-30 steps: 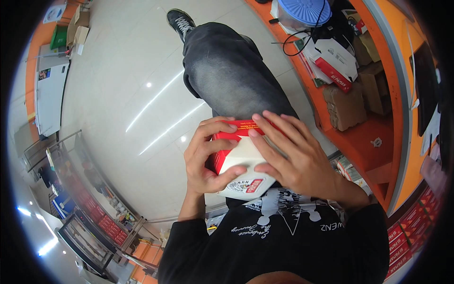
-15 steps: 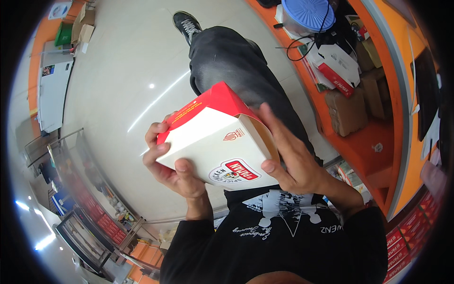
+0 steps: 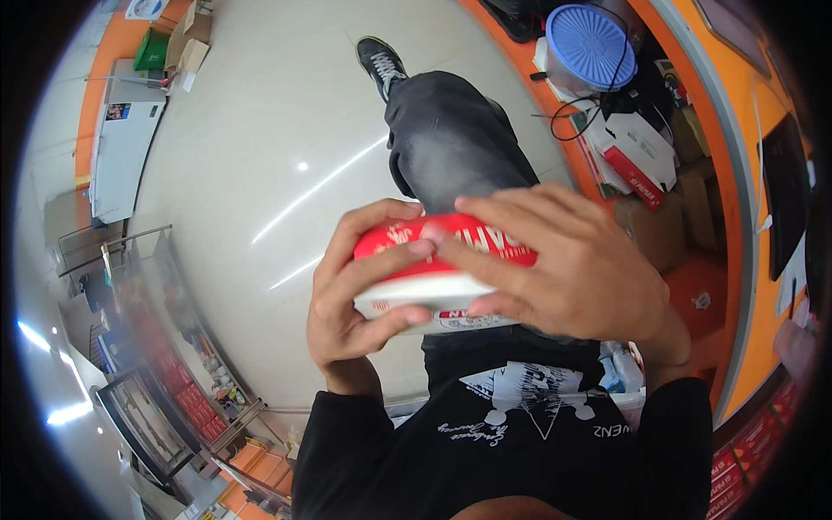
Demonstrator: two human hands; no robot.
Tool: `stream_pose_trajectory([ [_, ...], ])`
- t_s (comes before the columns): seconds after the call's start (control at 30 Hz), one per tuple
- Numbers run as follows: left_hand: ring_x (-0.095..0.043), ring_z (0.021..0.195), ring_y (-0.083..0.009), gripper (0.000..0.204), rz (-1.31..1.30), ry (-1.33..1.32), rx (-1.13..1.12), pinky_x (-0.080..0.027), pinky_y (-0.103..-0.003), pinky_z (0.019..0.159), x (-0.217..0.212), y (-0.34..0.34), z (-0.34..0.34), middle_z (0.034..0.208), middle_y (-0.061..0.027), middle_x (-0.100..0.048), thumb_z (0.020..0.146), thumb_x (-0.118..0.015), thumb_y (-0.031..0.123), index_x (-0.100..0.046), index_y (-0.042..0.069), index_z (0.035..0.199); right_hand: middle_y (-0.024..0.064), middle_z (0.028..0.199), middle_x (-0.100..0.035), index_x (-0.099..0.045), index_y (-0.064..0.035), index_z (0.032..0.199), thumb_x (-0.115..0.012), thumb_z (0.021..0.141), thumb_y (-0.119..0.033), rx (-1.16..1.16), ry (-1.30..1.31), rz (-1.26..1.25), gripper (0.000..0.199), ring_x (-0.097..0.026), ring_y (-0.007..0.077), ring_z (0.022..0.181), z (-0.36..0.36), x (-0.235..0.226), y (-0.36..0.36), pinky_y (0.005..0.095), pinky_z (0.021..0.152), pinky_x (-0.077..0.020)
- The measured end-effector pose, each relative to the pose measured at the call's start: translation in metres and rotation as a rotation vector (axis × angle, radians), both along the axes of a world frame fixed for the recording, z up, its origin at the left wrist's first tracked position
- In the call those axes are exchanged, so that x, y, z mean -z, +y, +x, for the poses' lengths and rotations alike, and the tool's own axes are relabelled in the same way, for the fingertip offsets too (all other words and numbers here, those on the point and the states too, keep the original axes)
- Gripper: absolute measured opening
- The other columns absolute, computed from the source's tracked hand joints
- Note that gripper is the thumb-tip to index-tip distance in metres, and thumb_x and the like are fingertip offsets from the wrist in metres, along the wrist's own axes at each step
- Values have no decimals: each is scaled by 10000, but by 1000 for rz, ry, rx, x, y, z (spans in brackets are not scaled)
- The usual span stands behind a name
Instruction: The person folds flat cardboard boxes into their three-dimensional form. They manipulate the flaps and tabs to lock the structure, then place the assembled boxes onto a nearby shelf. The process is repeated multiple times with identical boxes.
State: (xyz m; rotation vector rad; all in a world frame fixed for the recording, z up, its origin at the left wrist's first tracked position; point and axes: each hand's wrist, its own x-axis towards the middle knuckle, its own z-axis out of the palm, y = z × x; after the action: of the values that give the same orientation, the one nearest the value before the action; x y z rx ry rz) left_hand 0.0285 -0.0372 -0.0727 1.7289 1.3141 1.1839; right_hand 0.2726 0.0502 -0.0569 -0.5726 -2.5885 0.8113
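Observation:
A red and white cardboard food box (image 3: 407, 288) is held above my lap, its red top turned up toward me and its white side facing my body. My left hand (image 3: 351, 290) wraps the box's left end, with fingers over the red top and the thumb along the white side. On the other end, my right hand (image 3: 563, 273) grips from above, its fingers spread over the red top and blurred a little. The fingertips of both hands meet near the middle of the top. The far side of the box is hidden.
At the right, an orange shelf (image 3: 706, 290) holds a blue-lidded tub (image 3: 589, 48), a flat red and white carton (image 3: 637, 160), cables and brown boxes. Stacks of red boxes (image 3: 750, 451) stand at lower right. A white chest (image 3: 126, 160) and a glass display case (image 3: 152, 416) are at the left.
The box has turned so that its red top now faces up, where its white printed face showed before. Both hands have shifted onto the top, and the view has moved slightly.

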Motion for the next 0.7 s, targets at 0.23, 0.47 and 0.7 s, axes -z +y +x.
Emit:
stream_pose_trajectory([
  [0.23,-590,1221,-397,416,83,-296,-248,-509,-509,1006,39,4,14,1279,-264,-568,889,-801,351,-504,108,1049,243,1346,-635,-635,-48,1084,-856,769,-157,262,344,-125,400,-639,412,1211,12,21,4,488,1008,-510],
  [0.47,-612,1188,-401,340,145,-278,-302,-490,-530,1009,53,6,17,1194,-226,-614,951,-736,344,-522,92,1028,262,1350,-632,-655,-37,989,-852,766,-102,208,443,-217,305,-637,398,1224,24,43,14,471,994,-526],
  [0.7,-608,1188,-422,295,113,-137,-283,-464,-549,1037,62,-4,7,1165,-178,-597,1035,-602,366,-602,78,1099,237,1376,-592,-633,-34,1203,-837,820,-147,340,687,-447,449,-597,363,1257,8,65,13,438,1025,-489],
])
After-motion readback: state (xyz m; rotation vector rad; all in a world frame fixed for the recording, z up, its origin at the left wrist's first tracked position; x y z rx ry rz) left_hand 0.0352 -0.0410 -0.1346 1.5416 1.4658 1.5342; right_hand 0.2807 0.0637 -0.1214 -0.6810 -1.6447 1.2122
